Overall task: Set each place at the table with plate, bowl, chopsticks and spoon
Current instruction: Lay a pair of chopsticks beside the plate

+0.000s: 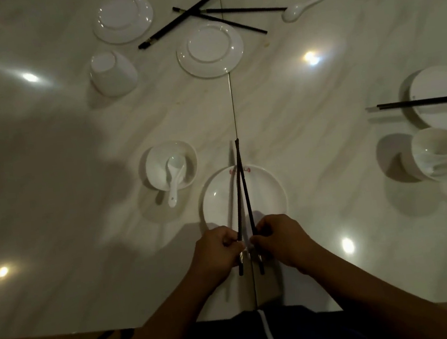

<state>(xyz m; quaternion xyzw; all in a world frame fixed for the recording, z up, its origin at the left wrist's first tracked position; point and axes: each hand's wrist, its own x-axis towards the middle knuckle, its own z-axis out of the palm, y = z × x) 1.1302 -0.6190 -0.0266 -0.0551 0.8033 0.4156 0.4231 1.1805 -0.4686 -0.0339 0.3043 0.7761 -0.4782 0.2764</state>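
Pinching one stick apiece, your left hand [216, 251] and right hand [280, 240] hold the chopsticks [239, 195], tips together, above the near plate [268, 192]. Its bowl [156, 161] with spoon [173, 176] sits at ten o'clock. The setting [443, 117] at three o'clock looks complete. At twelve o'clock, spare plates [211, 50], loose sticks [179, 18] and a stray spoon [300, 8] await sorting.

Left hand [218, 251] and right hand [277, 240] each pinch one chopstick [241, 195]; tips meet beyond the plate [266, 200], over the worktop [314, 157].

Dim, soft focus; ceiling-light glare spots on glossy table [45, 164]; wide-angle edge bending.
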